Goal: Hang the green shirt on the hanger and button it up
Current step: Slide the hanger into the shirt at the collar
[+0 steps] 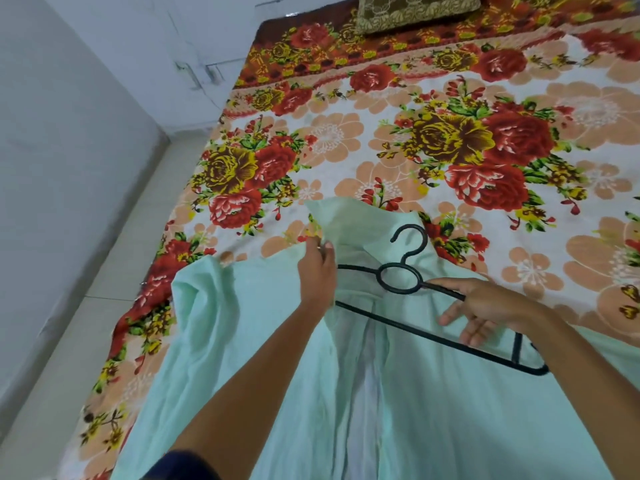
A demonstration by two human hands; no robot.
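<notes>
- Pale green cloth fills the near part of the view: the green shirt [433, 410] lies spread on the bed, front side up, its two front edges parted along a narrow gap that shows white lining beneath.
- Both bare forearms reach forward over the shirt, and a dark sleeve edge [183, 465] shows at the bottom of the picture.
- Right hand [485, 306] grips the black hanger [398, 282] on its right shoulder bar, fingers [471, 336] curled under and around the bar and thumb stretched along the top of it.
- Hanger lies flat on the upper chest of the shirt, tilted, with its round ring and hook pointing toward the collar; its right end sticks out past the right wrist, and its left bars run behind the left hand.
- Left hand [317, 271] pinches the left front edge of the shirt near the collar, fingers closed on the fabric and lifting it slightly off the bed.
- Shirt collar [343, 216] stands open just beyond the hands, resting on the bedspread.
- Flowered bedspread [450, 140], in red, yellow and peach on white, covers the bed beyond the shirt.
- Brown patterned pillow [415, 12] sits at the far head of the bed.
- Light tiled floor [114, 271] runs along the left side of the bed, bounded by a pale wall [52, 133].
</notes>
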